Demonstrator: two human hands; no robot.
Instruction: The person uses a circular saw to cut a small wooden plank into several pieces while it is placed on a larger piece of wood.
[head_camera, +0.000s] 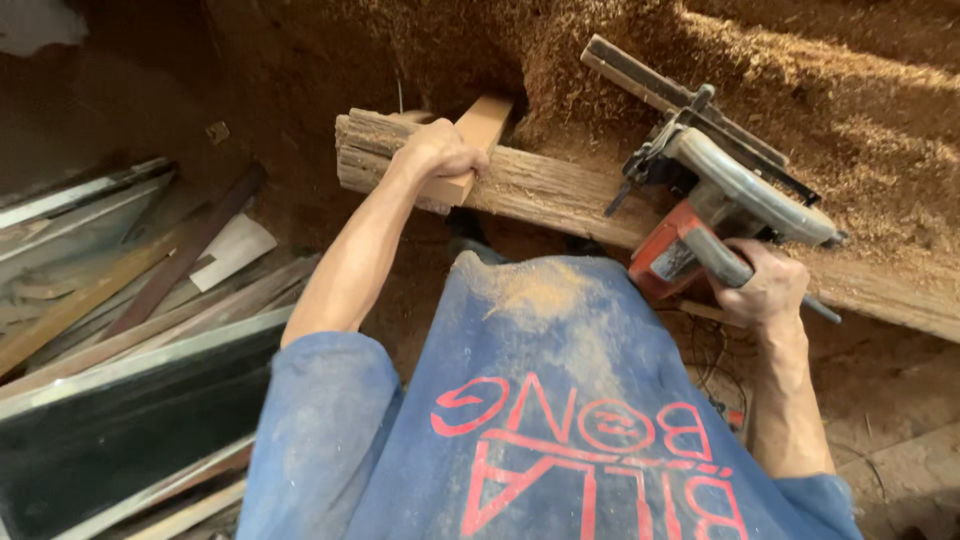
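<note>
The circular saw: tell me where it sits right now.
In the head view, the circular saw is at upper right, resting on the long weathered plank with sawdust behind it; the right hand grips its handle.

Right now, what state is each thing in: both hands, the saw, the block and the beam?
left hand: closed over the small wooden block, pressing it on the beam
right hand: shut on the saw's handle
circular saw: resting on the beam, tilted; blade spin cannot be told
small wooden block: lying across the beam, held
rough beam: lying flat, uncut where visible
sawdust: piled behind the beam
</note>
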